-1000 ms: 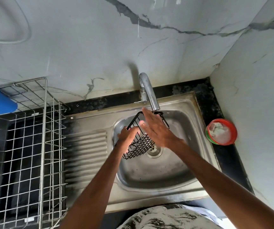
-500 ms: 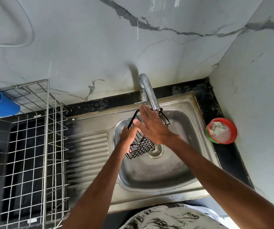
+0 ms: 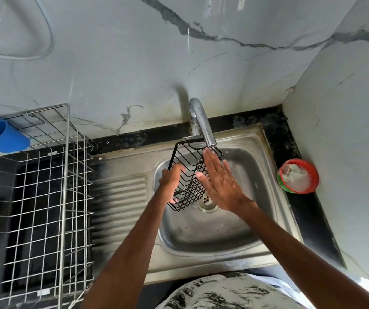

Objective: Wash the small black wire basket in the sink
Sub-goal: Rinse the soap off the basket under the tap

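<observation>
**Over the sink (image 3: 201, 259) bowl: small black wire basket (image 3: 192, 159) held beneath the tap (image 3: 201, 121)**

The basket was clear of the bowl floor and tilted. Its upper rim was close under the spout mouth and its lower corner was above the drain (image 3: 208, 200). This position was judged to bring the mesh into the water's path, though whether water ran could not be told.

The left grip (image 3: 171, 181) grasped the basket's left side, fingers curled about the wire, evidently to carry it and set its angle. The right grip (image 3: 219, 184) was released, with fingers straight and flat against the mesh, and was judged to be rubbing it clean.

Further out, a wire dish rack (image 3: 45, 197) stood on the dark surface (image 3: 308, 219) left of the sink, with a blue cup (image 3: 0, 137) at its far corner. A red-rimmed tub (image 3: 298, 176) sat to the right, well apart. Its contents were unclear.
</observation>
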{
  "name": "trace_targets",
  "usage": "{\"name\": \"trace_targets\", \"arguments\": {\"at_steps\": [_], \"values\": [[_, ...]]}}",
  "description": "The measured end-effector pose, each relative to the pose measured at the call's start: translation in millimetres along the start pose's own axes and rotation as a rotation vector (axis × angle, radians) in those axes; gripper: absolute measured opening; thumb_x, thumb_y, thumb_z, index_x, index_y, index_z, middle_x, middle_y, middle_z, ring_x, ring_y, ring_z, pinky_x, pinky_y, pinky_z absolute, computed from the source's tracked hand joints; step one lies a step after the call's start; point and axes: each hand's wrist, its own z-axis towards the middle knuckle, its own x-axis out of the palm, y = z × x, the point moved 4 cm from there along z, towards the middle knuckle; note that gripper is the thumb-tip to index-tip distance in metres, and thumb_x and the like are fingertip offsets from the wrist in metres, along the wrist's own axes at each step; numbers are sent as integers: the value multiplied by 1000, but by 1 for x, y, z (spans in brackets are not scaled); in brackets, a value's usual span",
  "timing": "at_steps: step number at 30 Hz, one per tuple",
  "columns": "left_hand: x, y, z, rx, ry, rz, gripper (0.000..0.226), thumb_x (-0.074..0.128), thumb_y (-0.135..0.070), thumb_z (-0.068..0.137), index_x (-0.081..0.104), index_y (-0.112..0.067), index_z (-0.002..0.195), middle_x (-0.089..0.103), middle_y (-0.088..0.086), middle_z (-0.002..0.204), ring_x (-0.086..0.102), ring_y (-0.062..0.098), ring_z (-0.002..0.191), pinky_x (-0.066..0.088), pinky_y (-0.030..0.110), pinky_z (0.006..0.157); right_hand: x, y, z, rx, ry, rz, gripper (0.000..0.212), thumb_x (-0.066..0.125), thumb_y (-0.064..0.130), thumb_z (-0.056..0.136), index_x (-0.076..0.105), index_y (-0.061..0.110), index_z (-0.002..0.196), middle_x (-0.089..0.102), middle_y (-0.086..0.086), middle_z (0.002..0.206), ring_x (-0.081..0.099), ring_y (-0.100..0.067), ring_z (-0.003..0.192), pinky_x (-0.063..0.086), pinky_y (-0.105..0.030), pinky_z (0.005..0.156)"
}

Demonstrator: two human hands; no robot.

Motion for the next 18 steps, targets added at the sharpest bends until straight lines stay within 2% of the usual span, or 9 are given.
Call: {"name": "trace_targets", "arguments": {"at_steps": [2,4,7,11,13,15,18], "values": [[0,-5,-16,13,14,-7,107,45,-81,63,40,-24,153,35,17,163,41,47,141,45,73,98,2,10,3,21,-4,10,78,12,62,101,-11,15,160,-17,-3,168,-18,-12,154,-5,-44,127],[-2,-13,-38,34,35,-15,116,39,-84,63,31,-22,160,28,17,168,35,46,147,43,74,101,6,27,2,-49,11,-12,81,11,63,101,-12,12,160,-18,-6,167,-20,-14,154,-10,-38,126],[-4,-17,-46,3,25,-57,114,42,-78,60,35,-19,157,36,20,161,43,46,139,47,70,99,8,30,4,-99,14,-55,82,10,63,101,-13,10,159,-18,-8,168,-19,-16,154,-9,-38,126],[-6,-16,-45,-14,9,-43,107,51,-67,58,41,-14,151,45,18,149,50,40,121,53,61,90,1,-5,18,105,50,13,96,-6,78,89,-14,13,159,-19,-7,167,-16,-19,154,-9,-46,124],[-8,-14,-46,-19,8,-33,110,55,-66,53,41,-12,149,45,15,142,50,38,116,54,58,86,-3,-17,25,183,99,96,96,-2,79,89,-13,15,160,-16,-5,168,-14,-19,154,-4,-45,124],[-9,-13,-48,-24,23,-16,109,57,-64,53,42,-13,148,44,16,146,49,40,118,53,61,88,-3,-27,35,260,138,189,90,8,75,94,-9,16,161,-10,-5,169,-9,-20,155,1,-44,124],[-8,-13,-52,-25,48,-26,114,56,-62,50,39,-13,152,40,15,152,47,38,116,53,53,76,-4,-35,51,407,160,278,97,9,84,90,6,18,161,13,-15,167,15,-34,154,20,-57,123]]}}
